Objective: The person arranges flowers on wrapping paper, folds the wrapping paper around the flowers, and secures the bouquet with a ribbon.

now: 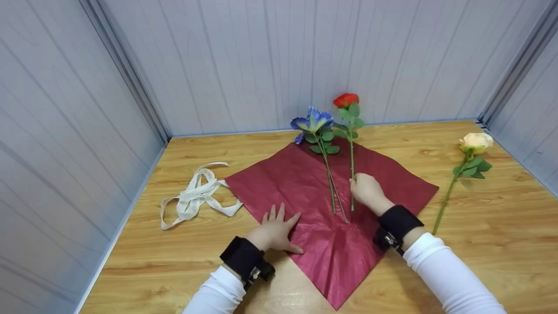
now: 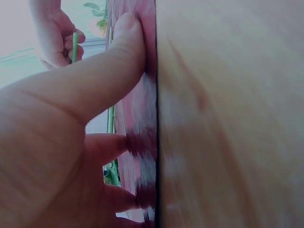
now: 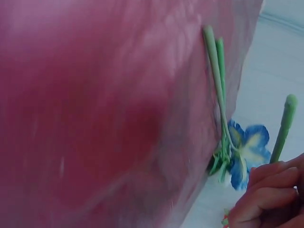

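My right hand (image 1: 367,190) grips the stem of a red rose (image 1: 346,100) over the dark red wrapping paper (image 1: 270,179). In the right wrist view the lower end of that stem (image 3: 284,128) sticks out past the curled fingers. To its left on the paper lie blue flowers (image 1: 313,121), with their stems pointing down toward the paper's near corner. My left hand (image 1: 274,233) rests with spread fingers on the paper's left edge; the left wrist view shows its thumb (image 2: 114,57) flat along the sheet.
A loose white ribbon (image 1: 194,198) lies in loops on the wooden table (image 1: 144,270), left of the paper. Off to the right lies a cream rose (image 1: 475,143) with a long green stem. Pale panel walls (image 1: 244,65) stand behind and on both sides.
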`<state>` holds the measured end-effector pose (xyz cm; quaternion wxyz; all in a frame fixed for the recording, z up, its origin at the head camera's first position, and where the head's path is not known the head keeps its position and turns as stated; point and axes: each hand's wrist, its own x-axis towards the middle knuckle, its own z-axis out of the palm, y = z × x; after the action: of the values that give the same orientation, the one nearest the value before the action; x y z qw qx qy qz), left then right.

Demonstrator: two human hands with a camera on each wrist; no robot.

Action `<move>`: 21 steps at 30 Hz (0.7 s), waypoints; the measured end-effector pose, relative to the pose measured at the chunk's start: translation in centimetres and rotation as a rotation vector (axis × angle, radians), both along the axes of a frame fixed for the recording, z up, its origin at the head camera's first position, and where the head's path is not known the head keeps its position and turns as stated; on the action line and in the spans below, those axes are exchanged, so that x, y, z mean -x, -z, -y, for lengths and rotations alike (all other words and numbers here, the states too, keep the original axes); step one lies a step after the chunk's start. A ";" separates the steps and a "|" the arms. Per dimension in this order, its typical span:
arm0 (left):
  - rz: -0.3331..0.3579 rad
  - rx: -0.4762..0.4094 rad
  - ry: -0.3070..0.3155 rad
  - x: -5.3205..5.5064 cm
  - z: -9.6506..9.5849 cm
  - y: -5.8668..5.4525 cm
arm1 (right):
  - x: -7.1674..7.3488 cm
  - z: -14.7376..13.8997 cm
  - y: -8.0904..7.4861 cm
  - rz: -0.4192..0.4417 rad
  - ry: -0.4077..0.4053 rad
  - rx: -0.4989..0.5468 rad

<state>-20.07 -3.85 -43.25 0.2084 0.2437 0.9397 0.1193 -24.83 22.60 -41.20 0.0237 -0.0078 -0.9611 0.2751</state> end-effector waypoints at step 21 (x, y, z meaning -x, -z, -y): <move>-0.008 0.005 -0.001 -0.1 0.0 -0.1 | 0.1 1.4 1.9 0.144 -0.120 -0.142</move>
<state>-19.96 -3.81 -43.19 0.2050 0.2430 0.9410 0.1162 -24.88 21.18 -43.11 -0.0615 0.0317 -0.9762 0.2058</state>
